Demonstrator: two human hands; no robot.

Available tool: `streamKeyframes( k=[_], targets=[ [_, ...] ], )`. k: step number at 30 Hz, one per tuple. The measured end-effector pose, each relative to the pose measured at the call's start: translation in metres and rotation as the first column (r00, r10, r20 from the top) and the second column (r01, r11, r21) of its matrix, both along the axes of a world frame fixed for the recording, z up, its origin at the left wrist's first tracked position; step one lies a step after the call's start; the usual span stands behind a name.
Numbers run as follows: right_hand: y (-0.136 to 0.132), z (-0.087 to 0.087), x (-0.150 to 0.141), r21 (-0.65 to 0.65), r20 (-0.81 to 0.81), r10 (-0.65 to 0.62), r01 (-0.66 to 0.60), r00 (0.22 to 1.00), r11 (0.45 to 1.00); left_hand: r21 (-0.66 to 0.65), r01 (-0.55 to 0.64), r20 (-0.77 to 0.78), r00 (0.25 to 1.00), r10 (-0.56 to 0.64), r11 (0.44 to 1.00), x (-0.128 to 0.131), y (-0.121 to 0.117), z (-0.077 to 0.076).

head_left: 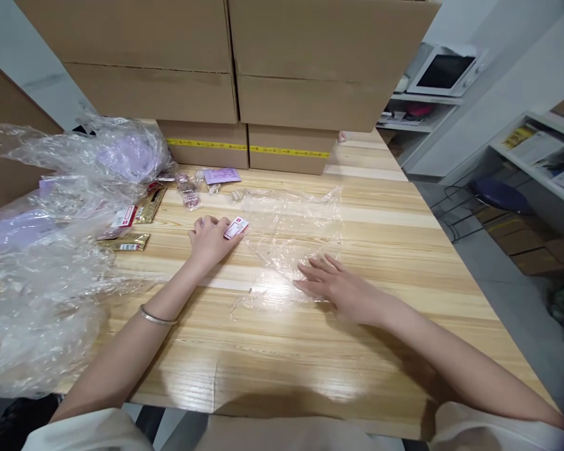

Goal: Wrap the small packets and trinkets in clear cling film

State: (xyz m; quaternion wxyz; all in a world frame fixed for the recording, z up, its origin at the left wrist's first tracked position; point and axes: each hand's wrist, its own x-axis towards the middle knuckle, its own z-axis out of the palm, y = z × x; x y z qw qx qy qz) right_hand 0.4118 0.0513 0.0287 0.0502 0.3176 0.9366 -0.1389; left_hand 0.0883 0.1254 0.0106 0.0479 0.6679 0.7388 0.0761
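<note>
A clear plastic bag [286, 219] lies flat on the wooden table in front of me. My right hand [331, 285] rests over the bag's near right part, fingers spread and stretched out. To the left of the bag, my left hand [211, 239] is closed around a small white-and-red packet [236, 228], which sticks out between thumb and forefinger. The rest of what lies under that palm is hidden. Beyond the left hand are a purple sachet [222, 176] and several small clear-wrapped pieces, among them a dark reddish one [190, 195].
A heap of crumpled clear plastic bags [42, 313] with purple items covers the table's left side. Gold packets [125, 242] and another red-and-white packet [124, 216] lie at its edge. Large cardboard boxes [310, 94] stand along the back. A microwave [444, 72] sits on shelves at right.
</note>
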Motion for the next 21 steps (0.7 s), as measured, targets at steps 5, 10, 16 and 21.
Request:
streamKeyframes(
  k=[5, 10, 16, 21],
  targets=[
    [-0.018, -0.011, -0.004, 0.099, -0.08, -0.051, 0.059, 0.995, 0.993, -0.169, 0.018, -0.018, 1.0, -0.022, 0.985, -0.023, 0.002, 0.004],
    [-0.02, -0.027, 0.004, 0.087, -0.141, -0.06, 0.073, 0.988, 0.994, -0.183, 0.216, 0.012, 0.976, -0.218, 0.959, -0.052, -0.004, 0.004],
    [-0.016, -0.039, 0.011, 0.153, -0.175, -0.118, 0.145, 0.978, 0.977, -0.317, 0.192, -0.035, 0.976, -0.214, 0.929, -0.079, -0.015, 0.014],
    [-0.022, -0.041, 0.002, 0.263, -0.256, -0.073, 0.142, 0.964, 0.954, -0.326, 0.037, -0.133, 0.987, -0.084, 0.945, -0.073, -0.014, 0.024]
  ],
)
